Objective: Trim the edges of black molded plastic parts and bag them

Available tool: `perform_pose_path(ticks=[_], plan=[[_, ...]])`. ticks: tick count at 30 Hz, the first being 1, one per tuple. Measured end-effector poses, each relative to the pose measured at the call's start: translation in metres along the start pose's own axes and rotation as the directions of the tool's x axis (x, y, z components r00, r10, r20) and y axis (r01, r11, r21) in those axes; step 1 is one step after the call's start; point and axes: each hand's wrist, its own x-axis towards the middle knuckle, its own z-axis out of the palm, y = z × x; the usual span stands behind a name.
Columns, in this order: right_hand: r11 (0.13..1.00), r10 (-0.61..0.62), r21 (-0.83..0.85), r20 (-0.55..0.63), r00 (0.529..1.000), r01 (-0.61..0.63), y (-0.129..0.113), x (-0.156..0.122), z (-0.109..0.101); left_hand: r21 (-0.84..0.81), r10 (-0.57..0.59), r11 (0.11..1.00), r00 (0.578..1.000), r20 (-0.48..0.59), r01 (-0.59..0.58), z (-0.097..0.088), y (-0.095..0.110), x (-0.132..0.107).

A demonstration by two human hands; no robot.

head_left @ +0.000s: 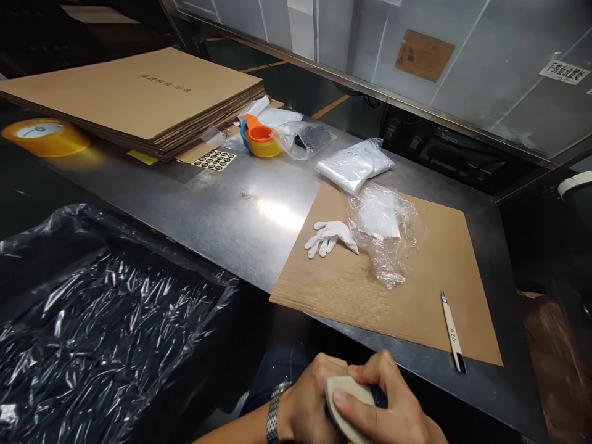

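Note:
At the bottom of the head view, below the table's near edge, I hold a beige object [354, 388] with a rounded edge and a dark patch beside it; I cannot tell what it is. My right hand [393, 407] is closed on it, thumb pressed across its pale face. Closed against its other side is my left hand [314, 388], its fingertips mostly hidden. A pen-like tool [448, 330] marked A26, with a metal tip, lies on a cardboard sheet [430, 265] beyond my hands. Also on the sheet are a white glove [330, 237] and crumpled clear plastic [391, 265] around white material.
A metal table [222, 222] carries stacked flat cardboard [124, 98], yellow tape [46, 137], an orange and yellow tape dispenser [261, 140], a label sheet [215, 159] and a white plastic-wrapped packet [354, 165]. Black plastic sheeting [115, 333] fills the lower left. A grey panel [351, 43] stands behind.

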Motion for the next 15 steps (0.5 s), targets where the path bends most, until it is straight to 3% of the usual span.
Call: perform_pose_path(ticks=[4,6,8,12,15], plan=[[0.985,-0.162,0.071,0.079,0.984,0.157,0.011,0.000,-0.017,-0.134,-0.176,0.978,0.977,-0.122,0.160,-0.012,0.000,-0.007],[0.986,-0.139,0.100,0.075,0.987,0.131,0.017,-0.002,-0.023,-0.219,-0.230,0.956,0.963,-0.140,0.196,-0.019,0.001,-0.009],[0.988,-0.086,0.132,-0.010,0.996,0.087,0.021,-0.003,-0.023,-0.392,-0.260,0.900,0.956,-0.134,0.190,-0.023,0.003,-0.007],[0.984,-0.065,0.150,-0.193,0.979,0.095,0.017,0.009,-0.006,-0.817,-0.360,0.566,0.924,-0.130,0.105,-0.015,0.009,0.005],[0.987,-0.125,0.068,-0.260,0.957,0.148,0.011,0.028,0.010,-0.939,-0.417,0.340,0.903,-0.106,0.046,-0.006,0.014,0.015]])
